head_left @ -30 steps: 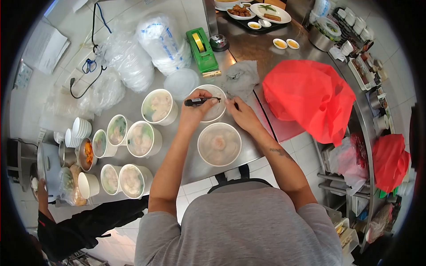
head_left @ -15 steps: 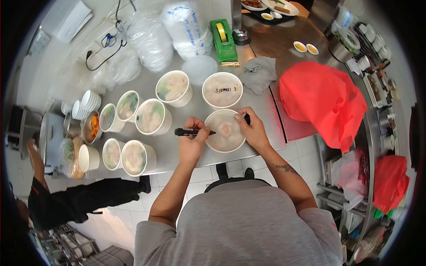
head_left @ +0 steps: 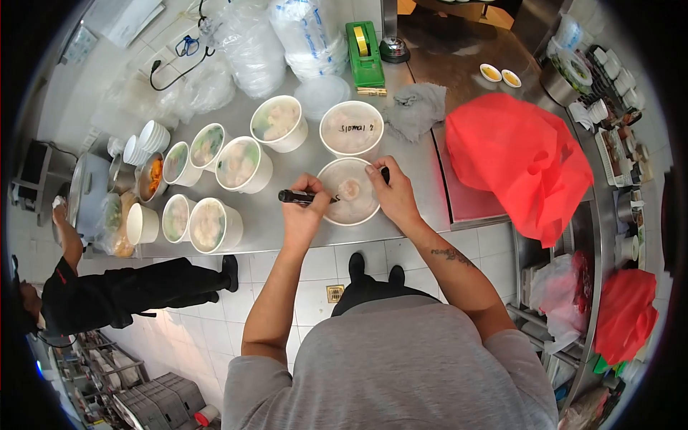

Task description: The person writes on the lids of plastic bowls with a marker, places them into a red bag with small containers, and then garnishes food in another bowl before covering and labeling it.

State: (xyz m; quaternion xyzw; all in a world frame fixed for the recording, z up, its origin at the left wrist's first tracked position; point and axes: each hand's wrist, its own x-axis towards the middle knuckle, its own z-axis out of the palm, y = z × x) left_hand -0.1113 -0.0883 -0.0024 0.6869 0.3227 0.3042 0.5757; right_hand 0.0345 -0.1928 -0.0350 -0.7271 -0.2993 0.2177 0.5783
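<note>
My left hand (head_left: pixel 304 215) is closed round a black marker (head_left: pixel 292 196), its tip at the left part of a translucent lid. That lid covers a round white tub (head_left: pixel 351 213) with pale pieces showing through, and a small dark mark shows by the tip. My right hand (head_left: pixel 396 195) grips the black marker cap (head_left: pixel 385 174) while its thumb and fingers rest at the tub's right rim. Just behind stands another lidded tub (head_left: pixel 351 136) with black handwriting on its lid.
Several lidded tubs (head_left: pixel 245 165) stand to the left, near an uncovered white tub (head_left: pixel 142 223). Behind are stacked lids (head_left: pixel 321 97), a green tape dispenser (head_left: pixel 366 61) and a grey cloth (head_left: pixel 416 111). Right lies a red bag (head_left: pixel 512 161). Another person (head_left: pixel 86 297) stands at far left.
The view has shifted, showing more floor. The marker tip has moved towards the lid's left side, where a small dark mark now shows. My right hand stays at the tub's rim with the cap.
</note>
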